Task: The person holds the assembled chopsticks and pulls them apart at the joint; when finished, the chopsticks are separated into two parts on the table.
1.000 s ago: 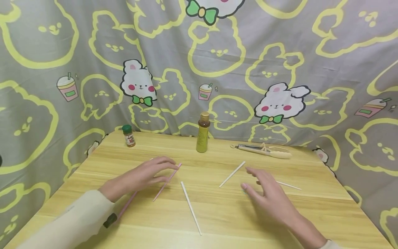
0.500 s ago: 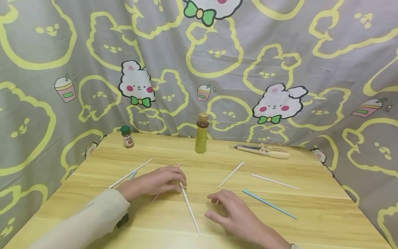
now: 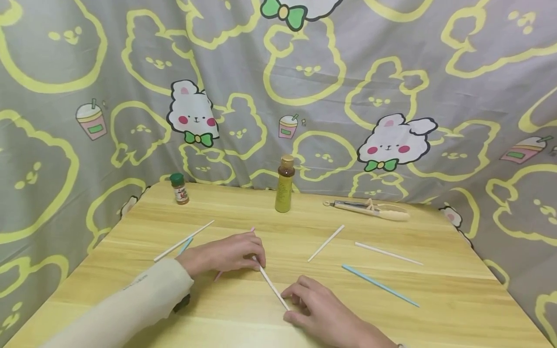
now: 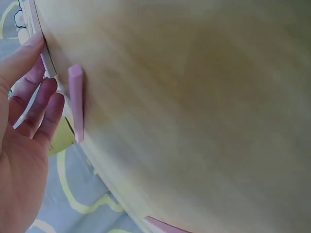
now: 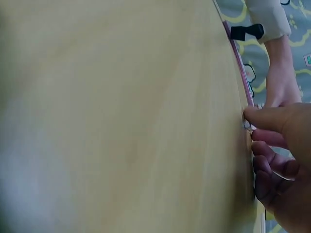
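Observation:
A white chopstick point(image 3: 271, 286) lies slanted between my two hands. My left hand point(image 3: 237, 251) pinches its far end with thumb and fingers; in the left wrist view the same white stick shows at the fingertips point(image 4: 34, 41). Near the other end my right hand point(image 3: 324, 311) holds it between thumb and forefinger, the tip hidden by the thumb. Beneath the left hand lies a pink chopstick point(image 3: 218, 275), mostly covered; the left wrist view shows its blunt end close by. Part of another pink chopstick point(image 5: 238, 58) appears in the right wrist view.
Left of the left hand lie a white chopstick point(image 3: 184, 240) and a partly covered blue one point(image 3: 186, 244). To the right are two white chopsticks point(image 3: 326, 243) point(image 3: 388, 253) and a blue one point(image 3: 380, 285). Along the back stand a spice jar point(image 3: 180, 189), a bottle point(image 3: 284, 186) and tongs point(image 3: 367, 209).
Both hands have moved to the middle white chopstick, the right one leftward and the left one rightward. They have taken hold of it, and its near end has swung to the right.

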Demonstrator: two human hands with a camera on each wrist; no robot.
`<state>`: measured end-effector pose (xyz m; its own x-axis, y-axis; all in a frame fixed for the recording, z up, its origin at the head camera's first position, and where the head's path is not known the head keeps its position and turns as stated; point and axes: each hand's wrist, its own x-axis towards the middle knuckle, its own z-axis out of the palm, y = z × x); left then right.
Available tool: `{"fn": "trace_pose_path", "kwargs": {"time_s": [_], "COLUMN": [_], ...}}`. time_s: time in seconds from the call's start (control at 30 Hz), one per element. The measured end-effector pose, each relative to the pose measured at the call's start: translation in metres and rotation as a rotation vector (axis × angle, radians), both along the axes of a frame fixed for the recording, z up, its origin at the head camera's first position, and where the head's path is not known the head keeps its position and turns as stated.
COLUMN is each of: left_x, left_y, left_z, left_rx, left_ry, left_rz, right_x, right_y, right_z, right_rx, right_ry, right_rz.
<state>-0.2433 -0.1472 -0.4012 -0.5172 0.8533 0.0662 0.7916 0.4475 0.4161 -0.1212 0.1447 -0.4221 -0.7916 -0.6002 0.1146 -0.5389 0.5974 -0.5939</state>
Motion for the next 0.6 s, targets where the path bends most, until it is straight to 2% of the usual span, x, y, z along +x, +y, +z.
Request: {"fn": "trace_pose_path", "kwargs": {"time_s": [0.17,0.23,0.33,0.47,0.6], "left_x": [0.002,0.006,0.013,0.026,0.037], "left_y": [0.005,0.008,0.011,0.015,0.018], "left_z": [0.003,0.005,0.008,0.010,0.011], "left_rx": [-0.066,-0.095,-0.093,-0.014,0.096], "left_ry": [-0.017,-0.012,-0.029,-0.108,-0.145], "left_rz": [0.013,0.014,0.010,0.027,0.063], "right_x": [-0.006,-0.009,-0.015,-0.021,-0.022], "right_y": [0.010,0.014,0.021,0.031,0.039], "right_z": [0.002,0.004,0.006,0.008,0.011], "right_rx": [-0.023,-0.022,-0.019,-0.026,-0.067], "right_ry": [0.000,0.002,0.010,-0.011,-0.090], "right_rz": [-0.018,-0.031,-0.045,-0.061,-0.063]}}
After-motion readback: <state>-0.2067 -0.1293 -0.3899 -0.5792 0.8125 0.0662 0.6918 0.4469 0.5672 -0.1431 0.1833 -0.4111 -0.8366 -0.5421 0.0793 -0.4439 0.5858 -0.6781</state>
